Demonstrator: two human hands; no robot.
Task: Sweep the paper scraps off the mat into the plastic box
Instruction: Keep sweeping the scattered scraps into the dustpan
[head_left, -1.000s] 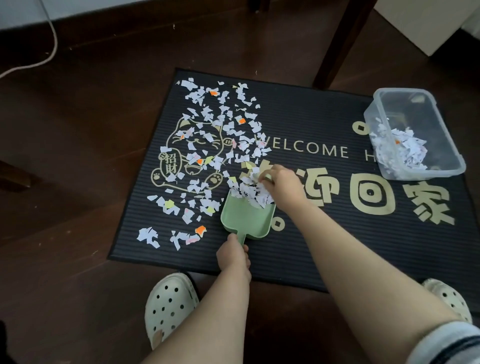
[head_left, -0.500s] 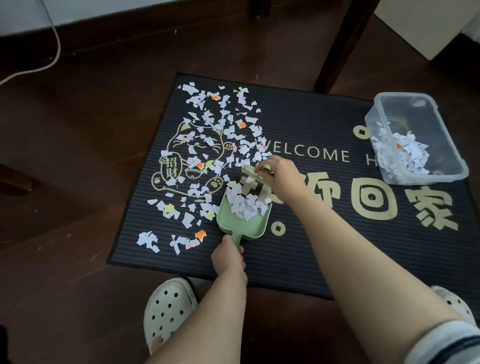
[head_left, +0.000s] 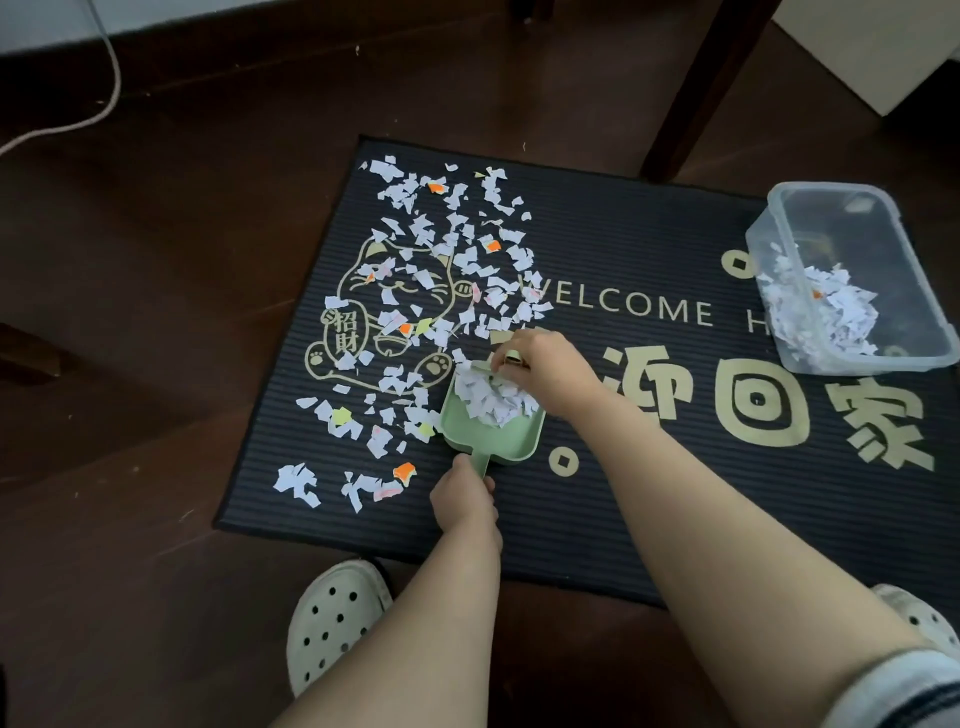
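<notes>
My left hand (head_left: 464, 496) is closed around the handle of the green dustpan (head_left: 491, 421); my right hand (head_left: 548, 370) grips a small brush, mostly hidden. The paper scraps (head_left: 441, 270) cover the left half of the mat (head_left: 649, 457), with a pile in the pan and some already in the plastic box (head_left: 852, 280). I judge them very light and easily blown away, so I should carry the pan level by its stiff handle.

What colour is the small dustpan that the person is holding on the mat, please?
The dustpan is pale green, seen best in the head view.

A home entryway: welcome doormat (head_left: 649, 431) on dark wooden floor (head_left: 156, 312).
</notes>
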